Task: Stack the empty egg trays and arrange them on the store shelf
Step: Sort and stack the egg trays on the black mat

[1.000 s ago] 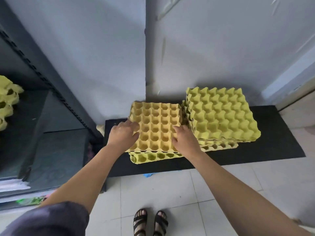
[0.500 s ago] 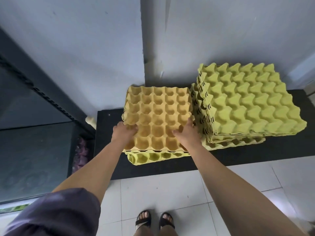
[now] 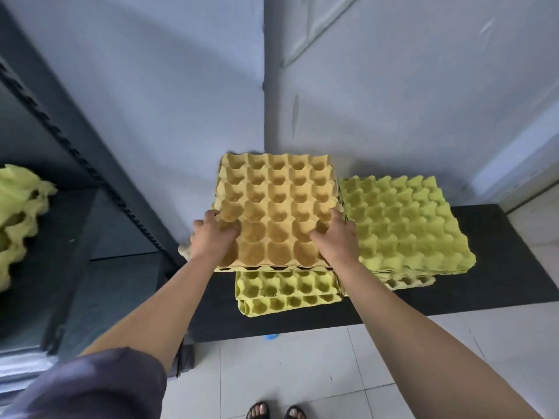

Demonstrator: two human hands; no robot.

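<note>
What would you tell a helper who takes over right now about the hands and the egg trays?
Left hand: grips the left edge of the orange tray, fingers in its cups.
Right hand: grips the same tray's right edge.
Trays: the orange tray is held over the green trays on the black mat. A taller green pile sits just right of them. Other trays lie on the shelf at the left.
Done: some trays are already on the shelf.
To do: put the orange tray on the shelf, then stack and move the rest.
</note>
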